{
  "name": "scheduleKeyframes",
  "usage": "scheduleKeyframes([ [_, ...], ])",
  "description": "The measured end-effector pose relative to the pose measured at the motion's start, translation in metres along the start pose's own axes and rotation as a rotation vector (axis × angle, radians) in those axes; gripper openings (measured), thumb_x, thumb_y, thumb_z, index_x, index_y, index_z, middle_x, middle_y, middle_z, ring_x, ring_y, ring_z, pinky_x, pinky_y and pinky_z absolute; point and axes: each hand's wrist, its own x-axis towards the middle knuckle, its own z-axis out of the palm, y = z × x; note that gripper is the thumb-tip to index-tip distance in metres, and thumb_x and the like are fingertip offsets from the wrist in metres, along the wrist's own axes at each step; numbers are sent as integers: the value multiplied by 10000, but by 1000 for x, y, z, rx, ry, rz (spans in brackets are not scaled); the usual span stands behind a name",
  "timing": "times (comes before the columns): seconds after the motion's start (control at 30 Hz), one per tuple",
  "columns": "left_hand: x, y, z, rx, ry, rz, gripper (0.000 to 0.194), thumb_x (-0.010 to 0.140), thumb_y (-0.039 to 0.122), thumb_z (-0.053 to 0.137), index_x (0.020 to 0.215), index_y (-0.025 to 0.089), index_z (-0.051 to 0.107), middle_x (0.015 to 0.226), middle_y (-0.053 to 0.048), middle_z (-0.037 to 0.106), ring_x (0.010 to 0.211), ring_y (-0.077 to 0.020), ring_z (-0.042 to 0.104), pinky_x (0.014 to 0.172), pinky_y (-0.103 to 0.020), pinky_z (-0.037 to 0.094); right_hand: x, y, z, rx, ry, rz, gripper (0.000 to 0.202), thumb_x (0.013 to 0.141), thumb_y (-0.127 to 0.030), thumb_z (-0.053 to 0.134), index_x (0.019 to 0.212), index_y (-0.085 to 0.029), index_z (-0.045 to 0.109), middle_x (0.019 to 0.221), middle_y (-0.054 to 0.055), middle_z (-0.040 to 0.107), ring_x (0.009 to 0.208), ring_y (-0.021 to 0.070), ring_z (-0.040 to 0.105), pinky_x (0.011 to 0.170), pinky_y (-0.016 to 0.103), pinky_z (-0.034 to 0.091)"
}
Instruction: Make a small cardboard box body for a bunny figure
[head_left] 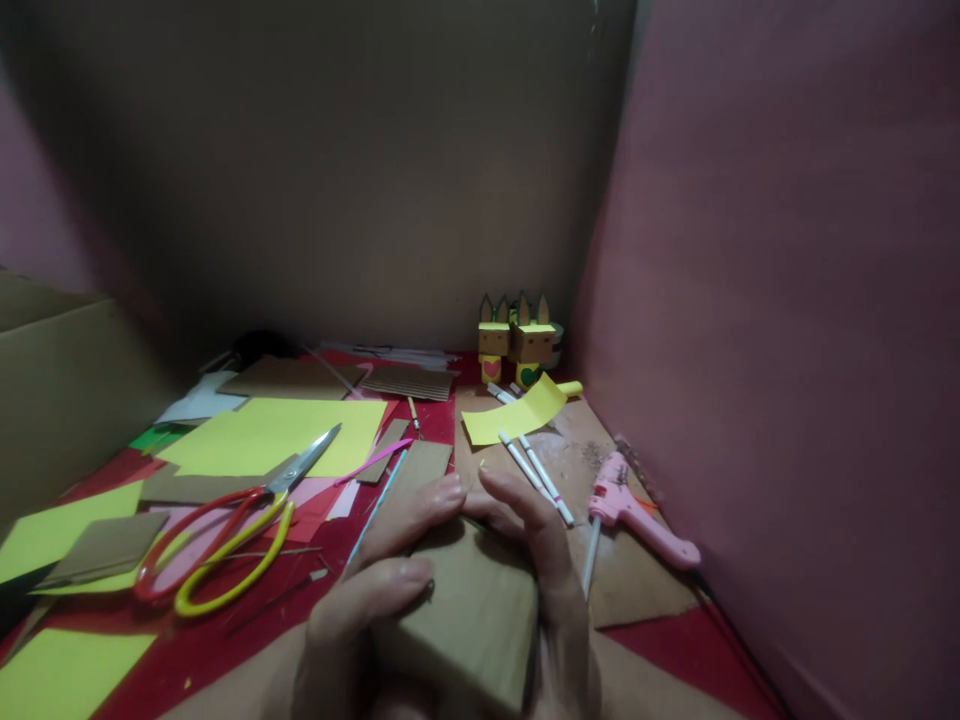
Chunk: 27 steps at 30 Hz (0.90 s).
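Note:
A brown cardboard piece (pixel 474 620), looking like a small folded box, is held between my two hands close to me. My left hand (pixel 360 610) wraps its left side, with the thumb and fingers bent over the top. Along the right side and far edge curls my right hand (pixel 559 570). The underside of the piece and the lower fingers are hidden. Scissors (pixel 277 490) with one red and one yellow handle lie with blades parted to the left of my left hand. A pink glue gun (pixel 626 505) rests to the right of my right hand.
Yellow paper sheets (pixel 277 430) and cardboard scraps (pixel 116 548) cover the left of the red tabletop (pixel 225 655). White markers (pixel 536 475) and a curled yellow strip (pixel 517 415) lie on a cardboard mat (pixel 637 585). Two cardboard figures (pixel 493 345) stand behind. Pink wall (pixel 787 350) at right.

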Motion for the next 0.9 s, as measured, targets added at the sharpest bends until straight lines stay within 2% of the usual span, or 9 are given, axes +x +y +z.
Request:
scheduleKeyframes([
  [0.07,3,-3,0,-19,-36,59,569,947,519,538,1445,282,395,1559,-50,428,1384,-316,450,1150,-486,449,5,4,-7,-89,-55,-70,437,796,-428,785,1215,-352,685,1231,45,709,1225,290,634,1118,446,442],
  [0.17,7,-7,-3,-12,-78,108,565,963,458,564,1429,189,389,1555,-115,410,1414,-303,419,1174,-457,414,12,12,-19,-259,-165,-215,752,631,-531,892,1303,-363,600,1284,39,671,1248,315,612,1099,456,465],
  [0.27,10,-8,-9,-6,-129,108,546,974,399,566,1426,164,372,1559,-122,385,1453,-288,365,1210,-435,357,19,19,-26,-282,-205,-275,1102,444,-579,955,1412,-362,476,1349,58,622,1273,341,578,1128,484,425],
  [0.33,11,-7,-12,4,-155,96,526,980,362,551,1433,167,367,1555,-120,385,1456,-291,360,1211,-449,354,22,20,-28,-271,-248,-279,1182,399,-615,951,1431,-336,446,1335,80,625,1246,345,586,1117,486,430],
  [0.47,14,-3,-15,67,-183,26,467,1011,335,498,1431,193,352,1542,-134,389,1440,-303,387,1186,-498,380,26,12,-29,-220,-314,-203,1029,529,-653,892,1414,-352,461,1293,63,641,1187,311,615,1055,458,471],
  [0.67,20,0,-13,111,-178,-43,402,1036,287,456,1411,195,345,1488,-127,431,1435,-242,403,1181,-405,397,27,-9,-25,-295,-300,-73,812,700,-618,811,1380,-324,478,1326,72,627,1207,278,612,1040,418,477],
  [0.8,20,-1,-12,133,-173,-60,395,1029,242,458,1406,182,354,1469,-132,442,1427,-232,413,1186,-389,390,28,-12,-18,-241,-240,-12,678,759,-618,760,1303,-297,514,1304,78,647,1174,250,637,1001,378,513],
  [0.9,18,-3,-12,140,-171,-70,412,1018,226,474,1409,172,353,1477,-146,439,1430,-247,416,1182,-396,394,28,-10,-17,-222,-208,-15,663,755,-606,769,1286,-295,522,1268,73,663,1136,234,656,969,351,530],
])
